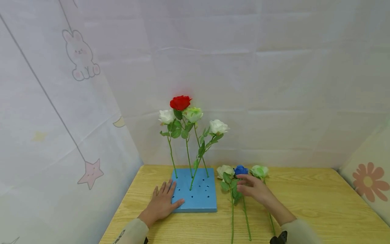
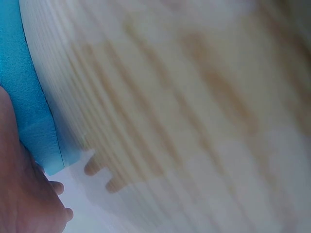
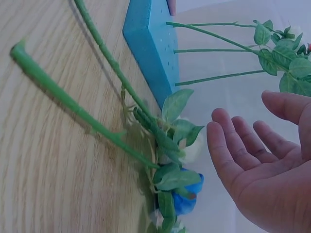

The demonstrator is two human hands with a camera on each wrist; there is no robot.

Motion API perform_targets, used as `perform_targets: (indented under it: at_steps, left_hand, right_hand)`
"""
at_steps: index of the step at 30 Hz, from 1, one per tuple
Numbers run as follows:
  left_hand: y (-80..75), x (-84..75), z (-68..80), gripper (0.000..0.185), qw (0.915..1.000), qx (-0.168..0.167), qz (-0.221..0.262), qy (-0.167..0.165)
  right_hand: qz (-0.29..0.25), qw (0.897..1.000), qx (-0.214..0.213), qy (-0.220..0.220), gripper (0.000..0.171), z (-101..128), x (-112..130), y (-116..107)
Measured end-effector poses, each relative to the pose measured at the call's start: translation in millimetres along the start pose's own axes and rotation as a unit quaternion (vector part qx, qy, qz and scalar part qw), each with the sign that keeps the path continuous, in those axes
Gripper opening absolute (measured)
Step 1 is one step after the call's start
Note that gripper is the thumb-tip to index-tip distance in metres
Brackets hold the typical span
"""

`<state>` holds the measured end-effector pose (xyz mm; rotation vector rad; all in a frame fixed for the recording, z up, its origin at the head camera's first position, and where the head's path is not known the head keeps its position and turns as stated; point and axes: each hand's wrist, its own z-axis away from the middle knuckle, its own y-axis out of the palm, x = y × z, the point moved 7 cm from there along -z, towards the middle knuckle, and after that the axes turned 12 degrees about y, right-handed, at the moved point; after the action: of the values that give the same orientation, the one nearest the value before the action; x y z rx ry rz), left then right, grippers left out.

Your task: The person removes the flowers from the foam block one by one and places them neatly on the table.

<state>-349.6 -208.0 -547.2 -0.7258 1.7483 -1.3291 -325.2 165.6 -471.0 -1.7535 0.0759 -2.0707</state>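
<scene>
right wrist alone shows right hand [image 3: 269, 177] palm-on, fingers [image 3: 224, 150] loosely curved; left hand [image 1: 163, 200], fingers spread, rests on block [image 1: 199, 204].

no text, labels, brands, numbers or signs can be read.

Blue block [image 1: 197, 200] in every view

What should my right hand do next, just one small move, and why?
Probably lower the right hand and grip the blue rose: that hand is empty and close by, the left hand rests at the edge of the blue block, and unfilled holes remain there.
</scene>
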Motion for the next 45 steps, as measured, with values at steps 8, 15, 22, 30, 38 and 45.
perform_targets:
  at_steps: [8, 15, 22, 30, 38, 45]
  left_hand:
    - [1.0, 0.5, 0.7, 0.092, 0.9999, -0.004, 0.009, 0.008]
    - [1.6, 0.5, 1.2, 0.095, 0.9999, -0.006, 0.002, 0.011]
    - [-1.3, -1.2, 0.8, 0.094, 1.0000, -0.002, 0.008, 0.006]
    - [2.4, 3.1, 0.5, 0.097, 1.0000, -0.002, -0.005, 0.007]
    - [0.8, 1.8, 0.2, 0.093, 0.9999, 0.001, 0.000, 0.011]
    - [-2.2, -2.5, 1.3, 0.094, 0.9999, 0.009, 0.004, 0.004]
  right_hand:
    - [-0.014, 1.000, 0.010, -0.025, 0.067, -7.7, 13.9, 15.0]
    - [-0.019, 1.000, 0.009, -0.022, 0.064, -19.7, 18.0, 26.0]
    - [-0.037, 0.999, 0.010, -0.024, 0.062, -29.5, 22.4, 38.2]
    - [-0.085, 0.996, 0.016, -0.023, 0.061, -41.2, 23.6, 53.1]
    - [-0.114, 0.993, 0.007, -0.017, 0.052, -52.7, 23.5, 65.9]
    - [-0.137, 0.991, 0.008, -0.013, 0.060, -62.8, 20.4, 74.5]
